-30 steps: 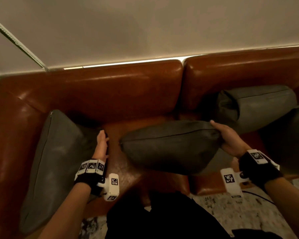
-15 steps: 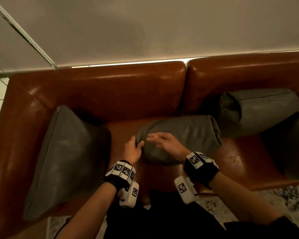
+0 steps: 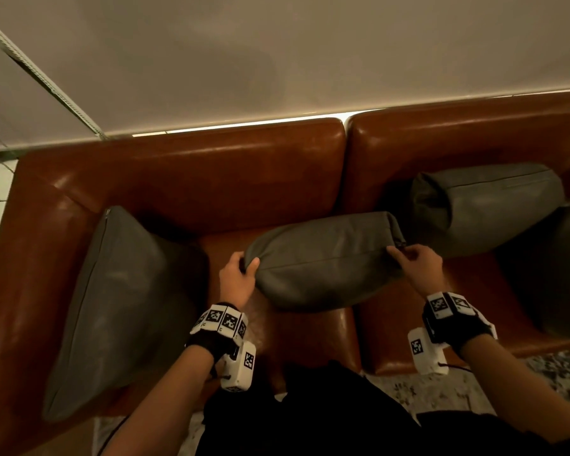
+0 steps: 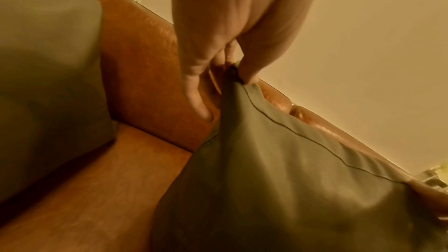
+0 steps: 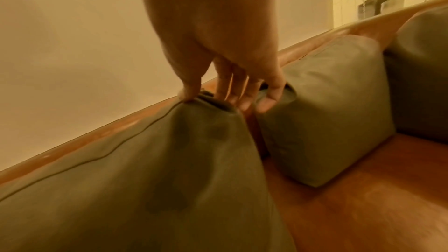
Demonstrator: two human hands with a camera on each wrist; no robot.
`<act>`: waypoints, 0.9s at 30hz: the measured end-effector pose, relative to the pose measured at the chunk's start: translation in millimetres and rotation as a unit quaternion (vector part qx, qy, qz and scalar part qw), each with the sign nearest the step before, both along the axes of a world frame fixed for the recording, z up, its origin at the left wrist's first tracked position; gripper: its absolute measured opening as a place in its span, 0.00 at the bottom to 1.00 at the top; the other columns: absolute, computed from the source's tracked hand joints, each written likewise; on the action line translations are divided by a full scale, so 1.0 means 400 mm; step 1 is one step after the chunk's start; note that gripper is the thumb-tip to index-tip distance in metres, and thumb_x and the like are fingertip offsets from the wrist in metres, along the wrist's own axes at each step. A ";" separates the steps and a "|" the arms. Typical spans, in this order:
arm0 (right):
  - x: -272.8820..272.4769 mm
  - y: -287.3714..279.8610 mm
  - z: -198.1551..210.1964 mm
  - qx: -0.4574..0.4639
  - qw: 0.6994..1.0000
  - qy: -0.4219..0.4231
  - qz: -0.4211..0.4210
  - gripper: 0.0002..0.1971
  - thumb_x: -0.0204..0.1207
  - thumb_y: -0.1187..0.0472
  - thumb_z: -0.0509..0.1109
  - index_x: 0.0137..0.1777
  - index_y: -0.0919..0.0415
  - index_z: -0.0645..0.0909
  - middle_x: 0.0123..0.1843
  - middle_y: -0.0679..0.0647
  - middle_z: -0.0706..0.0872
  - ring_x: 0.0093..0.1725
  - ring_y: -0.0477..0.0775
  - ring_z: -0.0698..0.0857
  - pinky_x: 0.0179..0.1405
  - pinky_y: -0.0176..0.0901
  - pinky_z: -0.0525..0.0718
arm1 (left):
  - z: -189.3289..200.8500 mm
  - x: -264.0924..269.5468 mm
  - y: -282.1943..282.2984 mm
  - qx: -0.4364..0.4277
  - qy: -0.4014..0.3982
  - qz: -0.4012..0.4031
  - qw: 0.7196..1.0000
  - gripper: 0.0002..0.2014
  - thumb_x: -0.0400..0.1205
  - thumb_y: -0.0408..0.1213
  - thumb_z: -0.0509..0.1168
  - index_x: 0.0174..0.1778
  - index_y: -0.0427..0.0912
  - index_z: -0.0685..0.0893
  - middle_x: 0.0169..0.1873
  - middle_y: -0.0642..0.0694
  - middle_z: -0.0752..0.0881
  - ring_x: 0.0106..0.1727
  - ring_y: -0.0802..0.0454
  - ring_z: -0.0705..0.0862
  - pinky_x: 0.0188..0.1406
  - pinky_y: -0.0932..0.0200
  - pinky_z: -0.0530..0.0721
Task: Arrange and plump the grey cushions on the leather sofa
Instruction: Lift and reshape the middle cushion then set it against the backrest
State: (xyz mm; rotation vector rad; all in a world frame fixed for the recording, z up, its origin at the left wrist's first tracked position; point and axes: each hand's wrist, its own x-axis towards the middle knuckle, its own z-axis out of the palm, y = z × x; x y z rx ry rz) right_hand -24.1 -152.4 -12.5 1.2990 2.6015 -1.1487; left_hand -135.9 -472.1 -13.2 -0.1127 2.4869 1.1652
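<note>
- Brown leather sofa [image 3: 178,179] fills the head view, its back running along a pale wall [image 3: 277,54], with a seam dividing the back into two sections near the middle.
- At the far left, a flat grey cushion [image 3: 112,307] leans against the sofa's left arm, its seamed edge facing up and its lower end reaching the front of the seat.
- Just right of it is a strip of bare seat, and then the person's left hand [image 3: 236,278], wearing a black wrist strap with black-and-white square markers.
- The left hand pinches the left corner of the middle cushion [image 3: 323,258]: in the left wrist view the thumb presses the corner fabric against the fingers [image 4: 194,91], which are held together and point down.
- The middle cushion, grey with a thin seam along its length, stretches sideways between both hands, above the seat and in front of the sofa back; whether its underside touches the seat cannot be told.
- The person's right hand [image 3: 415,264] pinches the cushion's right corner; in the right wrist view the thumb and the closely held fingers [image 5: 242,91] clamp a bunched fold of fabric.
- Just beyond the right hand, a third grey cushion [image 3: 484,202] stands against the right section of the sofa back.
- A fourth grey cushion [image 3: 566,268] sits at the far right edge, partly cut off.
- A patterned rug [image 3: 556,380] shows below the sofa front.
</note>
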 end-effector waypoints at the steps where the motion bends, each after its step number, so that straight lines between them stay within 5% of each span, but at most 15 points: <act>1: -0.001 -0.001 -0.010 0.002 1.000 -0.006 -0.006 0.20 0.75 0.49 0.72 0.48 0.71 0.83 0.47 0.64 0.86 0.50 0.63 0.84 0.48 0.51 0.79 | 0.002 0.005 0.005 0.000 0.009 -0.003 1.000 0.16 0.81 0.39 0.64 0.60 0.33 0.80 0.55 0.34 0.86 0.59 0.38 0.83 0.59 0.52 0.79; 5: 0.020 0.010 -0.008 -0.177 0.980 0.080 -0.050 0.13 0.70 0.47 0.75 0.40 0.56 0.81 0.43 0.55 0.84 0.48 0.61 0.84 0.48 0.55 0.80 | 0.021 0.010 -0.001 -0.007 0.036 0.019 0.999 0.14 0.82 0.37 0.64 0.58 0.32 0.81 0.54 0.34 0.86 0.58 0.39 0.83 0.52 0.60 0.74; 9: 0.085 0.015 0.049 -0.407 0.893 0.190 -0.028 0.11 0.74 0.55 0.69 0.31 0.52 0.76 0.29 0.45 0.77 0.27 0.40 0.76 0.32 0.34 0.76 | 0.053 -0.017 -0.066 -0.002 0.076 0.075 0.994 0.14 0.82 0.35 0.63 0.60 0.32 0.81 0.56 0.33 0.85 0.60 0.38 0.82 0.55 0.60 0.72; 11: 0.111 0.025 0.052 -0.457 0.869 0.187 -0.022 0.16 0.65 0.46 0.78 0.32 0.52 0.74 0.29 0.44 0.75 0.27 0.39 0.73 0.32 0.32 0.74 | 0.057 -0.026 -0.102 -0.012 0.082 0.101 0.991 0.14 0.82 0.34 0.63 0.61 0.32 0.81 0.57 0.32 0.85 0.61 0.37 0.82 0.58 0.57 0.74; 14: 0.123 0.003 0.018 -0.403 0.911 0.090 -0.011 0.34 0.41 0.32 0.83 0.37 0.56 0.76 0.34 0.47 0.80 0.34 0.42 0.79 0.33 0.34 0.77 | 0.035 -0.012 -0.123 -0.049 0.054 0.108 0.991 0.15 0.82 0.32 0.62 0.62 0.30 0.80 0.57 0.29 0.84 0.62 0.35 0.81 0.61 0.51 0.75; 15: 0.117 -0.009 -0.002 -0.402 0.912 0.070 -0.029 0.36 0.42 0.32 0.82 0.42 0.58 0.79 0.41 0.50 0.84 0.41 0.46 0.82 0.36 0.38 0.79 | 0.026 -0.001 -0.121 -0.059 0.039 0.109 0.992 0.15 0.82 0.32 0.61 0.63 0.29 0.79 0.58 0.28 0.83 0.63 0.33 0.80 0.63 0.49 0.75; 18: 0.073 -0.045 -0.022 -0.402 0.906 0.069 -0.112 0.26 0.72 0.44 0.72 0.62 0.63 0.80 0.59 0.58 0.86 0.59 0.59 0.84 0.46 0.49 0.82 | 0.014 0.017 -0.111 -0.050 0.052 0.099 0.992 0.15 0.83 0.35 0.60 0.61 0.28 0.79 0.57 0.27 0.83 0.62 0.32 0.80 0.63 0.47 0.75; 22: 0.004 -0.044 0.003 -0.097 0.995 0.022 -0.013 0.16 0.79 0.54 0.67 0.53 0.71 0.82 0.50 0.67 0.87 0.55 0.67 0.85 0.46 0.44 0.75 | 0.032 0.011 -0.121 -0.059 0.075 0.087 0.992 0.18 0.84 0.40 0.60 0.59 0.28 0.82 0.54 0.28 0.86 0.60 0.33 0.82 0.61 0.49 0.76; 24: -0.031 -0.087 0.021 0.008 1.000 0.007 0.018 0.16 0.81 0.56 0.64 0.48 0.73 0.81 0.49 0.71 0.86 0.52 0.69 0.84 0.45 0.46 0.73 | 0.039 0.003 -0.104 -0.061 0.075 0.094 0.991 0.18 0.84 0.40 0.59 0.53 0.27 0.85 0.50 0.28 0.87 0.56 0.32 0.83 0.57 0.49 0.77; 27: -0.078 -0.178 0.028 0.029 0.994 0.051 0.093 0.12 0.82 0.61 0.62 0.42 0.70 0.78 0.42 0.65 0.83 0.42 0.60 0.80 0.41 0.45 0.72 | 0.043 -0.002 -0.054 -0.050 0.079 0.106 0.990 0.18 0.85 0.40 0.58 0.45 0.27 0.85 0.43 0.26 0.86 0.50 0.31 0.83 0.49 0.49 0.76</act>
